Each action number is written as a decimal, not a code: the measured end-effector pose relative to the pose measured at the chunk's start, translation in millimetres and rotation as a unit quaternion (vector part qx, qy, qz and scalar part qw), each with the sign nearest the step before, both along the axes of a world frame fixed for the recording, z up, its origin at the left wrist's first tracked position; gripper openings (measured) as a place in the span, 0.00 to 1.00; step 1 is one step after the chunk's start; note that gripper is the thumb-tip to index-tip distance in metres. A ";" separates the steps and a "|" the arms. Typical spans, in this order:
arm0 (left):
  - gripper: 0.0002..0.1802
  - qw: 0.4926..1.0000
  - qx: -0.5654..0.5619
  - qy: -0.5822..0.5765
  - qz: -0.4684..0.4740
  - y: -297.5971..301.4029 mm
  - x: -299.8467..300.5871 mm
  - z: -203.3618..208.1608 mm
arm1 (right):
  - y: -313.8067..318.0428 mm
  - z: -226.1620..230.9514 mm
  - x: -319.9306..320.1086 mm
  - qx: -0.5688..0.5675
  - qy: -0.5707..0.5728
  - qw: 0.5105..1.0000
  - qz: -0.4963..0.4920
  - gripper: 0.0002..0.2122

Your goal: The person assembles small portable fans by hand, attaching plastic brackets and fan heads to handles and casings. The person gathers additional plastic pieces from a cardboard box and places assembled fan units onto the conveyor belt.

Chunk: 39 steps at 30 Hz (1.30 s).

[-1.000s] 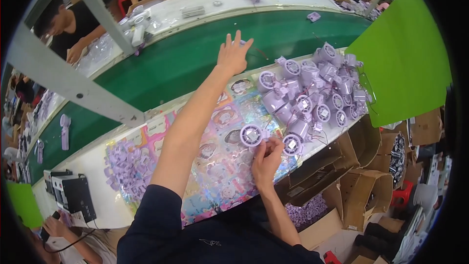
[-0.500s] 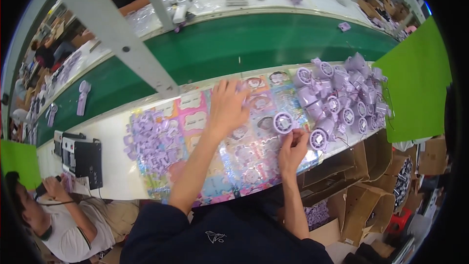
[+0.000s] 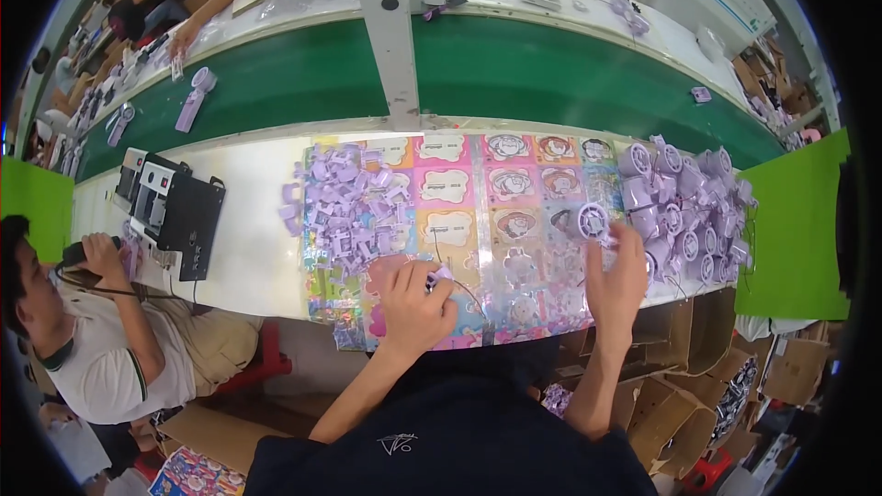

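Near the front edge of the bench, my left hand [image 3: 418, 308] is closed round a small purple plastic part [image 3: 442, 274], mostly hidden by the fingers. Thin dark wires stick out beside it. My right hand [image 3: 620, 280] has its thumb and fingers at the lower edge of a round purple fan housing [image 3: 593, 220], whose ringed face points up. To the right lies a heap of purple fan housings [image 3: 684, 207], some with loose wires. A pile of small purple plastic pieces [image 3: 354, 211] spreads left of my left hand. Beneath both hands is a colourful printed sheet [image 3: 444, 186] under clear film.
A black device [image 3: 188, 220] with cables stands at the left, beside a seated person [image 3: 110, 331]. Behind the bench runs a green conveyor belt [image 3: 551, 83], with a grey metal post [image 3: 388, 37] before it. Green panels [image 3: 795, 230] flank both ends. Cardboard boxes [image 3: 675, 413] sit lower right.
My left hand has come back from the sheet's far side to its near edge, with a small purple part showing in it. My right hand stays by the round housing. The view has turned left.
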<state>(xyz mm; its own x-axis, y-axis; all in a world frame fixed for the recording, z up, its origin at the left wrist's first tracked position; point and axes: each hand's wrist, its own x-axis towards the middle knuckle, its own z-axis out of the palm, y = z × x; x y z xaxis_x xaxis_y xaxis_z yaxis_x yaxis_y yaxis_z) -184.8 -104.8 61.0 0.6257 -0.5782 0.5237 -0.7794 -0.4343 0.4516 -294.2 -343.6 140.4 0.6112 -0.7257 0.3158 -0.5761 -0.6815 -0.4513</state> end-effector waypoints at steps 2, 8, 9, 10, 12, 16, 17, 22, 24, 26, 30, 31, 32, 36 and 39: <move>0.08 1.000 -0.008 0.002 -0.002 -4.2 4.3 -3.6 | 10.6 10.9 42.4 0.021 -0.084 0.979 0.185 0.11; 0.08 0.998 -0.016 -0.044 -0.031 -24.6 14.9 -6.7 | 49.0 -24.8 177.2 0.095 -0.051 0.868 0.486 0.06; 0.08 0.998 -0.013 -0.047 -0.031 -23.0 14.7 -7.9 | 58.0 -31.9 192.0 0.072 -0.045 0.860 0.503 0.05; 0.08 0.999 -0.014 -0.040 -0.028 -22.3 12.8 -9.2 | 64.1 -44.0 203.2 0.071 -0.048 0.860 0.502 0.05; 0.08 0.999 -0.015 -0.036 -0.028 -24.1 10.5 -9.7 | 68.5 -67.9 219.8 -0.016 0.052 0.862 0.504 0.06; 0.08 0.999 -0.034 -0.027 -0.007 -24.1 10.4 -10.6 | 71.8 -76.7 225.7 -0.019 0.134 0.857 0.497 0.09; 0.09 0.999 -0.035 -0.024 -0.006 -23.7 10.4 -10.8 | 68.1 -77.5 223.9 -0.023 0.107 0.869 0.482 0.09; 0.09 0.999 -0.028 -0.025 0.000 -26.3 13.8 -10.5 | 64.3 -57.5 211.1 0.069 0.055 0.882 0.462 0.06; 0.08 0.999 -0.032 -0.031 -0.003 -27.8 14.7 -10.4 | 67.7 -64.9 207.4 0.065 0.074 0.879 0.467 0.10; 0.08 0.999 -0.028 -0.035 -0.010 -27.8 15.1 -10.1 | 70.7 -77.0 210.9 0.054 0.080 0.886 0.454 0.10; 0.09 0.999 -0.034 -0.037 -0.008 -28.7 13.6 -9.4 | 61.2 -79.0 205.5 0.117 0.022 0.881 0.459 0.11; 0.08 0.999 -0.031 -0.028 -0.009 -29.3 12.2 -7.3 | 55.8 -75.6 202.6 0.149 0.000 0.885 0.442 0.13; 0.08 0.999 -0.027 -0.020 -0.008 -28.2 11.9 -6.4 | 51.1 -72.4 200.4 0.182 -0.022 0.886 0.426 0.14; 0.11 0.999 -0.028 -0.014 0.011 -24.1 12.0 -12.4 | 32.6 -49.9 177.1 0.313 -0.230 0.881 0.269 0.15; 0.24 0.999 -0.047 0.009 0.016 -21.4 11.6 -11.6 | 16.2 -57.9 138.0 0.395 -0.213 0.866 0.220 0.15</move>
